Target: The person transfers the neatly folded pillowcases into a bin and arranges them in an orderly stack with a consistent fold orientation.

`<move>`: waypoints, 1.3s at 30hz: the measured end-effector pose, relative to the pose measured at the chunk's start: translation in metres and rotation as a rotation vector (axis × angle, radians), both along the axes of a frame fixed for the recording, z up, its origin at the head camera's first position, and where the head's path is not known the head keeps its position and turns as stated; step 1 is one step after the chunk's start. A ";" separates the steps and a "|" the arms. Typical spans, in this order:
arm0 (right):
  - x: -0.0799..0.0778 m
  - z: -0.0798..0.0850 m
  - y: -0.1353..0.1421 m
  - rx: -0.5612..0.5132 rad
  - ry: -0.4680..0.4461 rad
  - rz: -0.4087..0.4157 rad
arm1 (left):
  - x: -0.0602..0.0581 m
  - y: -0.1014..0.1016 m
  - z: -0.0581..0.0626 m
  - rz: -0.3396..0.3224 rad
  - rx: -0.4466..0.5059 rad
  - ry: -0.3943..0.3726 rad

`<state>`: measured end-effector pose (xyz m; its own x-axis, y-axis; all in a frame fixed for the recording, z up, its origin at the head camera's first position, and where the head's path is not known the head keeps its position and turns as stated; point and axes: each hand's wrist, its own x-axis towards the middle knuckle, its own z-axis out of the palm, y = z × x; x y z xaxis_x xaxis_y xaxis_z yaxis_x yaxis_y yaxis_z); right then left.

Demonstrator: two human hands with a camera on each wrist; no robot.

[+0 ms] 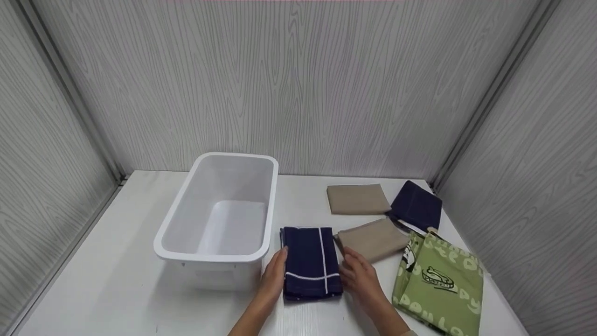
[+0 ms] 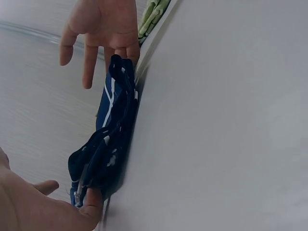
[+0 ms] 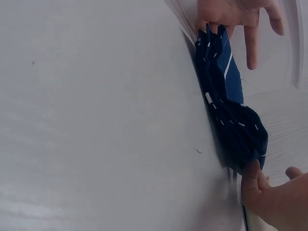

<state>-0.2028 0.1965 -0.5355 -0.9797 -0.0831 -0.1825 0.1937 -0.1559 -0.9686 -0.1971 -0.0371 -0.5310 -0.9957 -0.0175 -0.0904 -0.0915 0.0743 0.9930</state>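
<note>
A folded navy cloth with white lines (image 1: 308, 266) lies on the table in the head view. My left hand (image 1: 274, 280) touches its left edge. At its right edge is my right hand (image 1: 363, 279), fingers fairly straight. Layered folds of the navy cloth (image 2: 108, 139) show edge-on in the left wrist view, between my left hand (image 2: 43, 207) and the right hand's extended fingers. From the right wrist view, my right hand (image 3: 274, 192) meets one end of the cloth (image 3: 236, 125). Some fingertips are hidden behind or under the folds.
A deep white bin (image 1: 214, 255) stands left of the cloth. Toward the right lie one tan folded cloth (image 1: 358, 199), another tan cloth (image 1: 373, 240), a second navy cloth (image 1: 416, 205) and a green printed cloth (image 1: 443, 289). Grey wood-grain panels (image 1: 298, 84) enclose the table.
</note>
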 end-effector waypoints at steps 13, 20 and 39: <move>-0.007 0.001 0.003 0.019 -0.007 0.032 | -0.008 -0.001 0.001 -0.002 0.181 -0.075; -0.011 0.002 0.006 0.014 -0.065 0.041 | -0.008 -0.004 0.002 -0.069 0.272 -0.148; -0.015 0.001 0.010 -0.009 -0.108 0.133 | -0.012 -0.007 -0.001 -0.105 0.294 -0.163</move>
<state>-0.2180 0.2067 -0.5344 -0.9345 -0.2131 -0.2851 0.3164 -0.1306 -0.9396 -0.2092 -0.0441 -0.5318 -0.9628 0.1349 -0.2340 -0.2574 -0.1950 0.9464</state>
